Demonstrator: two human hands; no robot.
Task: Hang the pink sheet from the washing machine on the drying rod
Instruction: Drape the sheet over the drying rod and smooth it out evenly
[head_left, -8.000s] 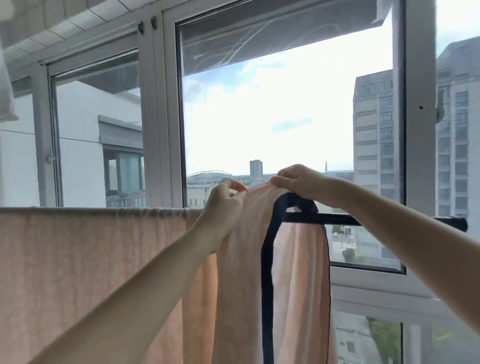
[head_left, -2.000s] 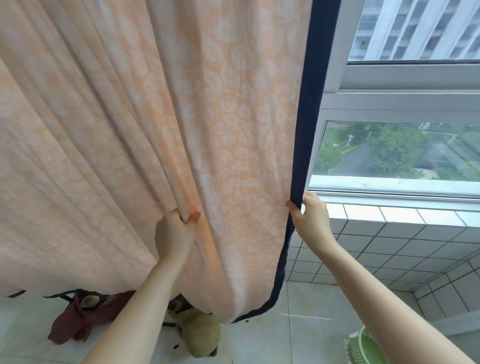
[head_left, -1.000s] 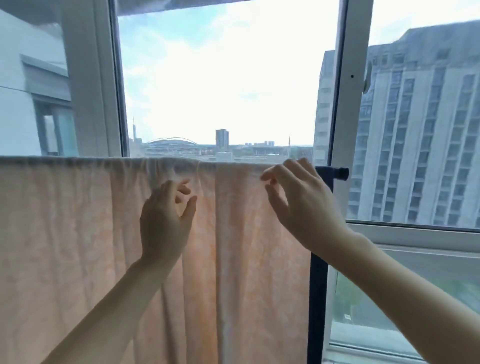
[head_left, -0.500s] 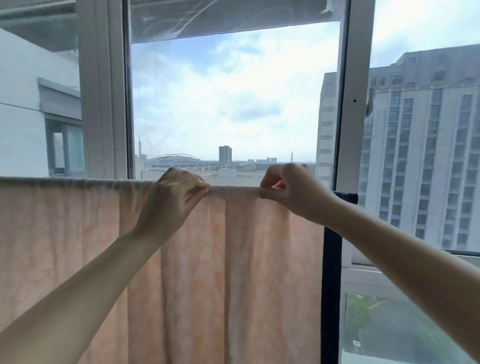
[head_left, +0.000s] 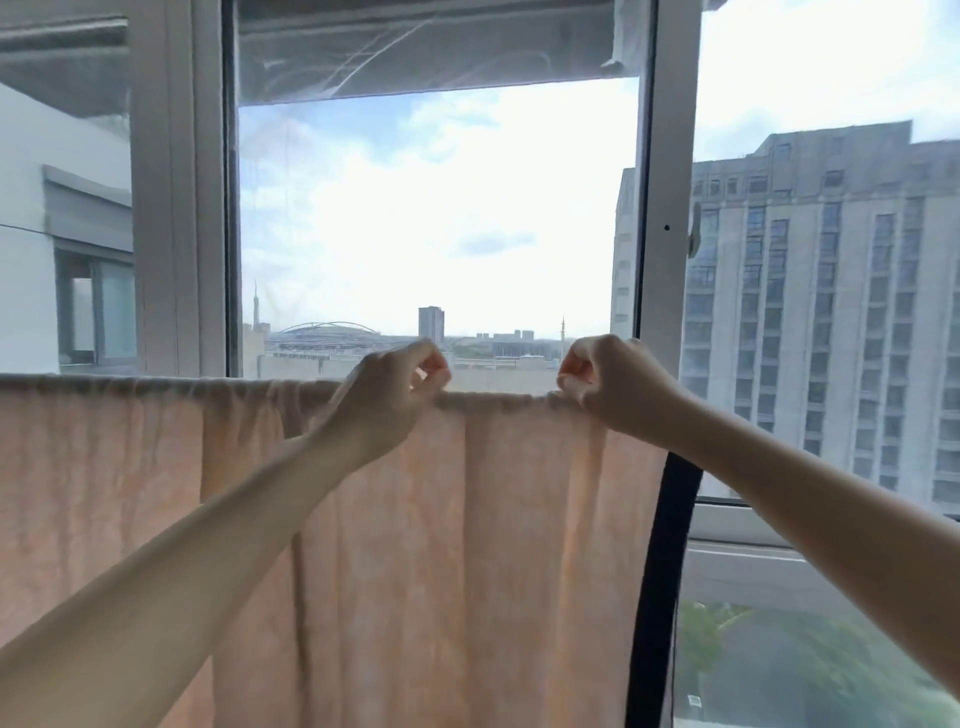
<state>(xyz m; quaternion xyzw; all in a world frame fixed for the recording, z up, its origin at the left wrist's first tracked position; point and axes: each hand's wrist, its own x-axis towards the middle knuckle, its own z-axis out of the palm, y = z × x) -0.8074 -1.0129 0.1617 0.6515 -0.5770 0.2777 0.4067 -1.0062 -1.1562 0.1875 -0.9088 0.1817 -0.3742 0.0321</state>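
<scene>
Both hands sit at mid-height of the frame, raised to the top fold of the pink sheet (head_left: 467, 545). The left hand (head_left: 387, 397), just left of centre, has its fingers curled and pinches the fold between thumb and fingertips; the right hand (head_left: 605, 382), right of centre, grips the same fold with curled fingers. Between them the fold runs taut and level. The sheet hangs down from that line, filling the lower left and centre of the frame in soft vertical creases, and stretches to the left edge. Its dark navy border (head_left: 657, 587) falls in a curve below the right forearm. Behind stands the window frame (head_left: 179, 208), with a tall grey building (head_left: 831, 312) at the right.
</scene>
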